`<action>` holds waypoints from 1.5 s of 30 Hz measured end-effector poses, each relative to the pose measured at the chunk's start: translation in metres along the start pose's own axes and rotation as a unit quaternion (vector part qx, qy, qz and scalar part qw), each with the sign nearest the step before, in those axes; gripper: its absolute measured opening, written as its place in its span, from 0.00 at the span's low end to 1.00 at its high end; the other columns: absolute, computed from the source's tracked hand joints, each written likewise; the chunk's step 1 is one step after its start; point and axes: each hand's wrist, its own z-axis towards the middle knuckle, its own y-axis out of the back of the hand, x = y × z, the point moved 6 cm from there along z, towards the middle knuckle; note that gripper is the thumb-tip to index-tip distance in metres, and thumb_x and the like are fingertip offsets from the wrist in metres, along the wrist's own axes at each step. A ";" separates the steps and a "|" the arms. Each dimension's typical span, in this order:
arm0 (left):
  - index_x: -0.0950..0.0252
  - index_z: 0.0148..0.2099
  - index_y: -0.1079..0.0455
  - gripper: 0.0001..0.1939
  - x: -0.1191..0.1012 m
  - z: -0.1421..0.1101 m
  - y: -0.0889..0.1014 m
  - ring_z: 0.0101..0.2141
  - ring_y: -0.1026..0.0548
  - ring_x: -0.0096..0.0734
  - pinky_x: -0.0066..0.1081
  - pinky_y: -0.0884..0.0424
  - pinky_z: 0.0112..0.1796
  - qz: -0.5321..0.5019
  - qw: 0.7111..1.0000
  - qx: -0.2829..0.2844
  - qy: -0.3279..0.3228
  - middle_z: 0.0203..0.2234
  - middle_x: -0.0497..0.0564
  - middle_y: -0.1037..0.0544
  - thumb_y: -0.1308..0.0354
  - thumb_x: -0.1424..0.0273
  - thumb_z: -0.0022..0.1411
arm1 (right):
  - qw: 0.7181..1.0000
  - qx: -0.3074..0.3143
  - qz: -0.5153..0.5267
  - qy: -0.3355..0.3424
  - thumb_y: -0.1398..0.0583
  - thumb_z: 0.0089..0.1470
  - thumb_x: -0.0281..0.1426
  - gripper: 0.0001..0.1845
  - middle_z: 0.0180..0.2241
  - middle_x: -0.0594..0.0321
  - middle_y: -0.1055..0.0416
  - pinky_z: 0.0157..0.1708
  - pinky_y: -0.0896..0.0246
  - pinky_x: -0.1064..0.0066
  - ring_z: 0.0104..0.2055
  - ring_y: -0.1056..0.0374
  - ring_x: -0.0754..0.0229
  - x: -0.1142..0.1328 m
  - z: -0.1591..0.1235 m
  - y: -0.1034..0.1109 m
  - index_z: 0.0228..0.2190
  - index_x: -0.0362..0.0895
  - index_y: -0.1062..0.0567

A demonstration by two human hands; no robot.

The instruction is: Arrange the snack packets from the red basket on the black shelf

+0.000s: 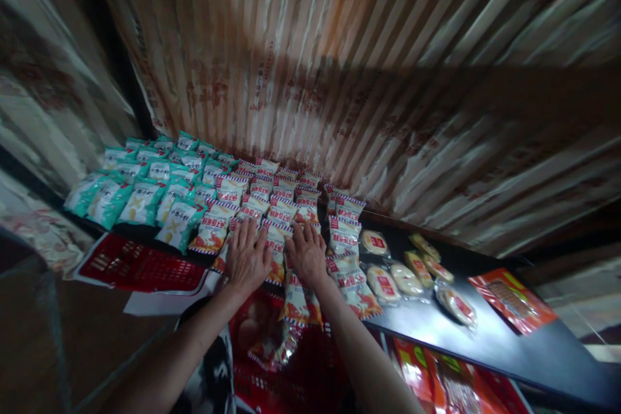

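Observation:
Rows of white-and-orange snack bags [231,190] with striped ends lie on a black shelf [514,349]. Across the front bags my left hand [248,257] lies flat, palm down, fingers stretched. Beside it my right hand [307,253] rests on another front snack bag [298,297], which shows below the palm. Both hands touch the bags without gripping, as far as I see; the fingertips point toward the back. To the right of my right hand stands a further column of the same bags [344,236].
Green-and-white snack bags [141,199] fill the left end. Round wrapped pastries [406,278] and an orange packet [512,301] lie to the right. Red baskets [145,265] are below, one holding a loose snack bag [286,346]. A corrugated wall [310,65] rises behind.

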 end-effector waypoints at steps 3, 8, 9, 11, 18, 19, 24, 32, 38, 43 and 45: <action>0.66 0.57 0.35 0.22 -0.014 0.002 0.000 0.65 0.51 0.49 0.54 0.50 0.61 -0.015 1.000 0.008 -0.016 0.63 0.59 0.42 0.50 0.66 0.63 | 0.999 -0.037 0.008 -0.021 0.52 0.62 0.42 0.27 0.63 0.47 0.46 0.59 0.54 0.50 0.65 0.53 0.44 -0.002 -0.004 0.001 0.59 0.45 0.37; 0.67 0.54 0.32 0.19 -0.045 0.012 -0.007 0.64 0.50 0.48 0.52 0.50 0.62 -0.032 0.998 0.022 -0.054 0.62 0.60 0.40 0.51 0.66 0.64 | 0.993 -0.090 0.032 -0.063 0.53 0.62 0.41 0.28 0.66 0.47 0.54 0.60 0.57 0.49 0.68 0.60 0.44 -0.028 0.005 0.020 0.59 0.43 0.39; 0.67 0.54 0.32 0.19 -0.051 0.015 -0.010 0.64 0.50 0.48 0.51 0.50 0.62 -0.034 0.997 0.026 -0.060 0.62 0.60 0.39 0.51 0.66 0.64 | 0.991 -0.095 0.040 -0.082 0.53 0.63 0.41 0.28 0.66 0.47 0.56 0.61 0.58 0.48 0.68 0.61 0.44 -0.041 0.008 0.024 0.59 0.42 0.39; 0.67 0.54 0.31 0.19 -0.062 0.021 -0.017 0.64 0.49 0.47 0.50 0.49 0.62 -0.039 0.996 0.035 -0.069 0.61 0.60 0.39 0.50 0.66 0.63 | 0.985 -0.094 0.066 -0.128 0.53 0.63 0.40 0.29 0.66 0.45 0.58 0.61 0.58 0.48 0.68 0.62 0.42 -0.075 0.012 0.033 0.60 0.40 0.41; 0.66 0.53 0.31 0.19 -0.089 0.045 -0.033 0.64 0.47 0.46 0.49 0.46 0.61 -0.045 0.995 0.034 -0.080 0.60 0.58 0.37 0.50 0.66 0.63 | 0.947 -0.020 0.248 -0.201 0.55 0.63 0.42 0.29 0.55 0.43 0.34 0.57 0.45 0.57 0.59 0.40 0.45 -0.181 -0.005 0.033 0.57 0.36 0.36; 0.65 0.53 0.31 0.19 -0.095 0.049 -0.037 0.63 0.47 0.46 0.49 0.46 0.60 -0.046 0.995 0.036 -0.084 0.60 0.58 0.37 0.50 0.66 0.63 | 0.945 -0.027 0.267 -0.189 0.55 0.62 0.43 0.30 0.57 0.44 0.36 0.57 0.46 0.57 0.60 0.41 0.46 -0.184 -0.008 0.032 0.57 0.37 0.36; 0.68 0.54 0.32 0.21 -0.122 0.064 -0.064 0.62 0.43 0.47 0.48 0.47 0.60 -0.043 0.992 0.058 -0.101 0.58 0.60 0.33 0.52 0.64 0.64 | 0.914 -0.026 0.357 -0.190 0.58 0.61 0.51 0.38 0.62 0.47 0.44 0.61 0.50 0.54 0.65 0.48 0.50 -0.176 -0.013 0.006 0.61 0.39 0.43; 0.66 0.53 0.31 0.20 -0.120 0.066 -0.085 0.59 0.39 0.47 0.49 0.43 0.58 -0.023 0.995 0.041 -0.093 0.54 0.59 0.29 0.53 0.64 0.64 | 0.942 -0.063 0.282 -0.173 0.63 0.63 0.47 0.36 0.63 0.46 0.46 0.62 0.52 0.52 0.66 0.52 0.52 -0.145 -0.002 -0.025 0.62 0.38 0.46; 0.69 0.54 0.32 0.21 -0.113 0.068 -0.089 0.59 0.39 0.48 0.47 0.44 0.58 -0.006 0.994 0.069 -0.084 0.54 0.61 0.30 0.53 0.65 0.64 | 0.935 -0.170 0.237 -0.203 0.64 0.61 0.50 0.38 0.64 0.44 0.51 0.63 0.60 0.48 0.68 0.61 0.48 -0.169 0.009 -0.007 0.60 0.37 0.44; 0.70 0.56 0.33 0.24 -0.120 0.071 -0.095 0.59 0.38 0.48 0.48 0.47 0.60 -0.011 0.993 0.076 -0.090 0.55 0.61 0.30 0.55 0.61 0.65 | 0.910 -0.129 0.313 -0.240 0.63 0.60 0.51 0.40 0.62 0.43 0.46 0.61 0.54 0.53 0.66 0.51 0.49 -0.198 0.030 -0.018 0.61 0.36 0.45; 0.70 0.56 0.33 0.25 -0.122 0.071 -0.098 0.59 0.39 0.48 0.48 0.49 0.61 -0.017 0.992 0.077 -0.094 0.55 0.60 0.30 0.55 0.61 0.64 | 0.914 -0.101 0.329 -0.216 0.63 0.60 0.51 0.40 0.62 0.44 0.45 0.61 0.53 0.55 0.65 0.50 0.51 -0.193 0.036 -0.025 0.62 0.36 0.47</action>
